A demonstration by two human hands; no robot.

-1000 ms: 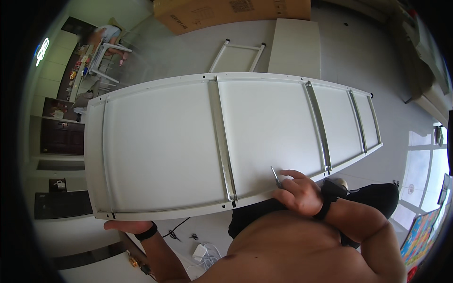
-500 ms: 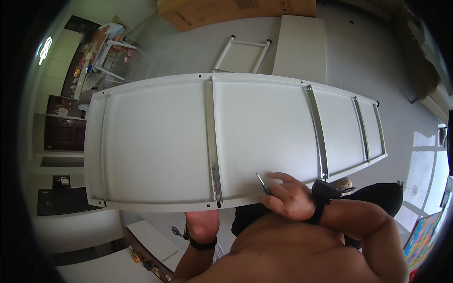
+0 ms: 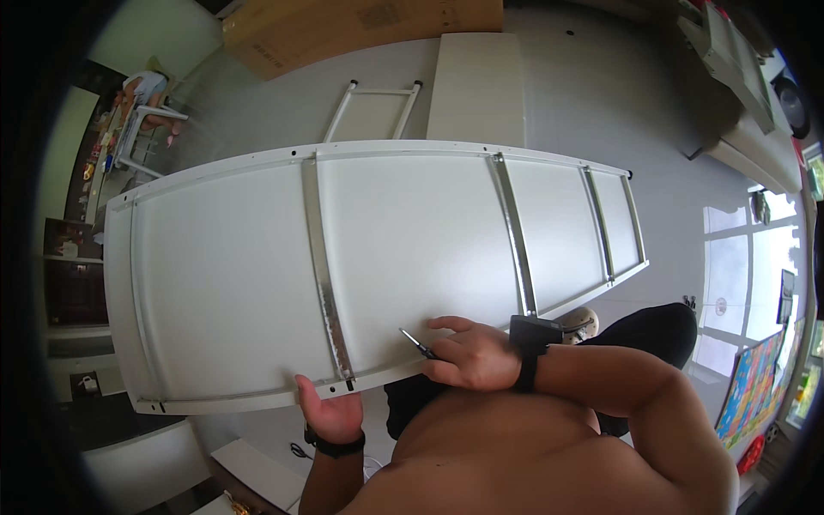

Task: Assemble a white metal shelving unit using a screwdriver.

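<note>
A long white panel (image 3: pixel 412 232) with a raised rim and several metal crossbars lies across in front of me. At its near rim, left of the middle, my left hand (image 3: pixel 333 418) grips the edge, thumb over the top and fingers hidden beneath. My right hand (image 3: pixel 470 356) rests over the near edge further right, closed around a screwdriver (image 3: pixel 414 342). The driver's metal shaft points up and left over the panel, its tip touching no crossbar; the hand covers most of the handle.
Beyond the panel lie a cardboard box (image 3: pixel 360 36), a flat white board (image 3: pixel 479 86) and a white frame piece (image 3: pixel 382 92) with black end caps. A person (image 3: pixel 148 90) sits far left at a cluttered table. A sofa (image 3: pixel 760 150) stands right; scissors (image 3: pixel 299 450) lie lower left.
My left hand has come up from below the near rim, and its thumb now lies over it. The whole view has turned rightward; my right hand still holds the screwdriver.
</note>
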